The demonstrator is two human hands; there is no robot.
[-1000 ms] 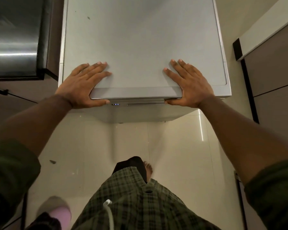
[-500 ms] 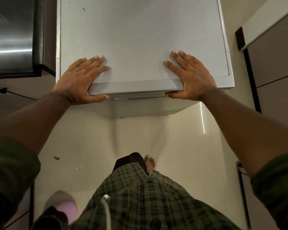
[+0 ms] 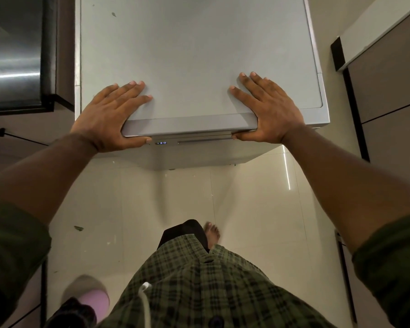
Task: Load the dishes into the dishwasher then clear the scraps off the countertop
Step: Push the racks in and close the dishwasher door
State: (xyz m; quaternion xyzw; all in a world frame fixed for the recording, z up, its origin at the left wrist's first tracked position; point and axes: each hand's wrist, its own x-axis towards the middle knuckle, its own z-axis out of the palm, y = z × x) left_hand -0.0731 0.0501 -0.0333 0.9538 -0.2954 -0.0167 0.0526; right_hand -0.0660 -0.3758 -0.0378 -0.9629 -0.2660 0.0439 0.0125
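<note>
A grey dishwasher [image 3: 194, 55] stands below me, seen from above, and its door looks closed. A small blue display [image 3: 161, 143] glows on the front, beside a handle slot [image 3: 204, 141]. My left hand [image 3: 107, 114] grips the left part of the top front edge, fingers flat on top and thumb underneath. My right hand [image 3: 270, 110] holds the right part of that edge the same way. No dishes are in view. A small dark scrap [image 3: 114, 14] lies on the dishwasher's top.
A stainless steel appliance [image 3: 12, 55] stands at the left and dark cabinet fronts [image 3: 388, 79] at the right. On the pale tiled floor [image 3: 246, 197] lies a green scrap [image 3: 78, 228]. My bare foot [image 3: 212, 233] and a pink slipper [image 3: 92, 301] are below.
Both hands stay clamped on the dishwasher's front edge. The view has shifted a little, so the dishwasher sits slightly higher in the frame.
</note>
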